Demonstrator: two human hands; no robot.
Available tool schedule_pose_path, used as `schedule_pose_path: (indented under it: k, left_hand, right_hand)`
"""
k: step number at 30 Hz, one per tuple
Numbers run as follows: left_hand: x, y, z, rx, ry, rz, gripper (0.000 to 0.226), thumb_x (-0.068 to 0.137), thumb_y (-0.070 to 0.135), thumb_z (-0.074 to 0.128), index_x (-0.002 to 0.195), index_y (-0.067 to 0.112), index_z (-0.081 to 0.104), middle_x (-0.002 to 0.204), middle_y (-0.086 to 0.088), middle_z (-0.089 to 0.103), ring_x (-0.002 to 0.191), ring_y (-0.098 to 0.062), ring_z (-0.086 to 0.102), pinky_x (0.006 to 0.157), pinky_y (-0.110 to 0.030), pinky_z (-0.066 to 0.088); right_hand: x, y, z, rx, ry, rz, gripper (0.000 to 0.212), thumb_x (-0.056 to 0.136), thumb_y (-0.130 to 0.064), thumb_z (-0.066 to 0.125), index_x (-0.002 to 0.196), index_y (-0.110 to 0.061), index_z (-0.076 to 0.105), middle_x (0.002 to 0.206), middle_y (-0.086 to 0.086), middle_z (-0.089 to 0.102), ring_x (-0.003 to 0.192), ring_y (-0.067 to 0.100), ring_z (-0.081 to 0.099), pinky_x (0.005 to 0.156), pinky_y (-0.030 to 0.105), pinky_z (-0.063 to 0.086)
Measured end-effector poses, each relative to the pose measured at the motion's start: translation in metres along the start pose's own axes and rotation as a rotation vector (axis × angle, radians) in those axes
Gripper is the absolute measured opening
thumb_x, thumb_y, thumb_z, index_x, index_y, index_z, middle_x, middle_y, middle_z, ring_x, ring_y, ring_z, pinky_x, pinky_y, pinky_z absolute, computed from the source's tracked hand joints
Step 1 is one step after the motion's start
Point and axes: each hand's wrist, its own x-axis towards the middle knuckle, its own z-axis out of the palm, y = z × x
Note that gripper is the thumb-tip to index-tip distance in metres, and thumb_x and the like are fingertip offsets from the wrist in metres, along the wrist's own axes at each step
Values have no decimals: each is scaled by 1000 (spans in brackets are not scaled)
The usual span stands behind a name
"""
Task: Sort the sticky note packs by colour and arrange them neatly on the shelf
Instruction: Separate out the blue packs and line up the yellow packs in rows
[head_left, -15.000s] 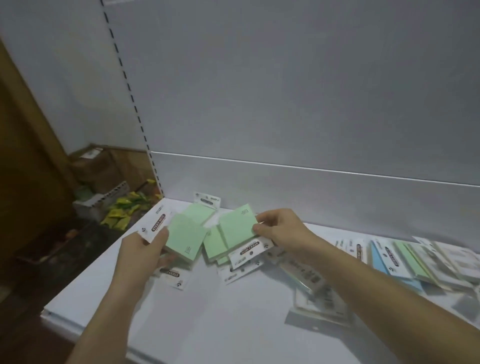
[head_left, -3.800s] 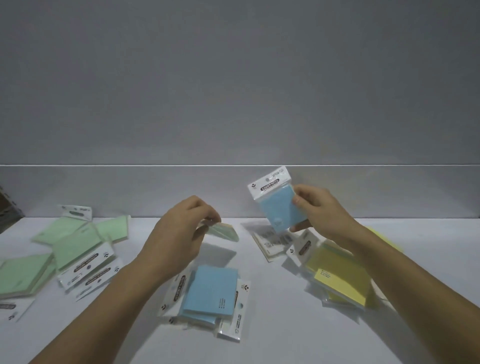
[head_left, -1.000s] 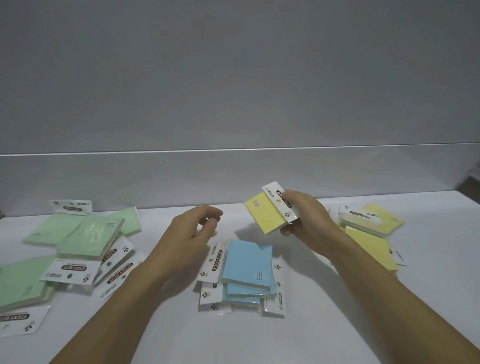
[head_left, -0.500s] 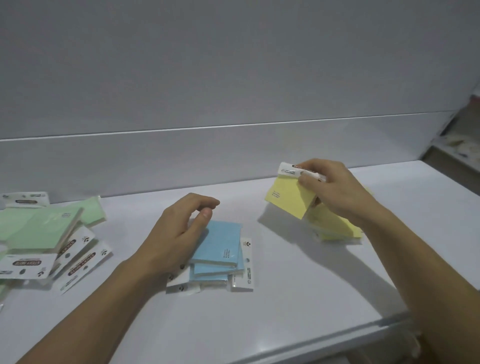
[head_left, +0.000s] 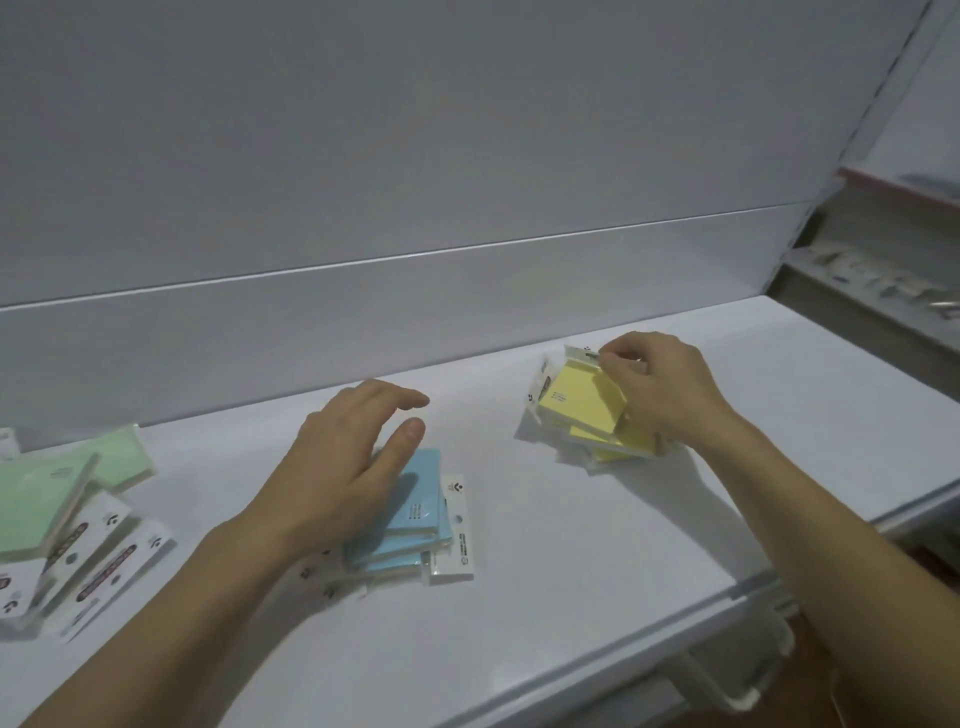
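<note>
Toward the shelf's (head_left: 571, 597) back right, the right hand (head_left: 662, 389) pinches a yellow pack (head_left: 571, 402) by its header, resting it on the yellow pile (head_left: 621, 449) just below. The left hand (head_left: 337, 467), fingers (head_left: 402, 400) loosely apart, hovers over the blue pile (head_left: 415, 514) mid-shelf.

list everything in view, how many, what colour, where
green packs: several, count unclear, pale green, loose pile at shelf's left end
blue packs: small stack, count unclear, light blue, shelf centre
yellow packs: small stack, yellow, right of the blue
shelf: one, white, under all packs
back panel: one, grey, behind shelf
side shelf: one, pale, far right, blurred items on it
left hand: one, fingers relaxed, over the blue stack
right hand: one, fingers pinch white header of top yellow pack
</note>
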Motion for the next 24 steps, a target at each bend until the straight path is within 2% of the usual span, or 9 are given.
schedule_pose_path:
  k: [2,5,7,9,11,13,16,21,24]
  left_hand:
    - [8,10,0,39,-53,43,49,97,59,27,131,37,54,127,27,50,122,-2,47,104,-43,44]
    - [24,28,8,52,-96,107,49,97,60,27,133,37,53,130,24,51,125,-3,47,106,-43,41]
    - [36,41,17,79,-120,145,50,98,59,28,135,35,51,134,20,52,127,-6,47,105,-43,42]
    - [47,53,27,110,-142,162,51,97,58,29,138,34,49,137,17,51,128,-9,46,105,-44,42]
    - [56,64,36,115,-151,152,53,97,59,28,139,35,47,139,16,49,128,-10,46,104,-45,42]
    - [65,73,44,98,-128,129,55,96,62,25,139,35,46,138,16,49,127,-11,47,103,-45,43]
    - [78,86,59,83,-74,72,56,94,63,25,138,35,47,136,16,50,126,-12,49,102,-46,44]
    - [107,118,89,94,6,12,57,93,63,27,136,33,50,133,15,51,123,-13,50,101,-45,44]
    - [121,136,107,53,60,-66,54,95,62,28,134,34,51,132,16,52,124,-11,49,102,-45,44]
  right_hand:
    - [-4,1,-5,0,40,0,17,98,-29,56,99,-24,72,97,-9,69,87,13,59,73,27,38]
    - [-14,8,-12,73,123,19,14,98,-28,57,99,-23,69,89,-8,68,81,7,60,70,23,45]
    - [-21,17,-14,131,163,33,13,99,-27,55,100,-21,68,89,-3,69,82,11,62,71,22,47]
    - [-23,29,-17,142,148,18,14,100,-23,54,101,-19,67,92,1,70,78,5,61,64,10,42]
    - [-15,42,-22,145,93,11,13,100,-20,54,106,-19,66,92,2,70,75,-1,59,61,5,40]
    - [0,53,-28,155,24,5,15,100,-21,55,112,-22,63,95,-1,69,77,2,59,62,3,39]
    - [28,71,-33,166,-60,-43,19,100,-20,54,117,-24,62,97,-7,66,82,2,58,65,6,40]
    - [73,105,-41,83,-232,-166,25,100,-19,55,125,-22,60,112,-4,61,96,12,60,73,19,43]
    - [96,122,-44,50,-334,-191,29,98,-23,58,128,-24,60,119,-6,59,101,12,59,78,24,42]
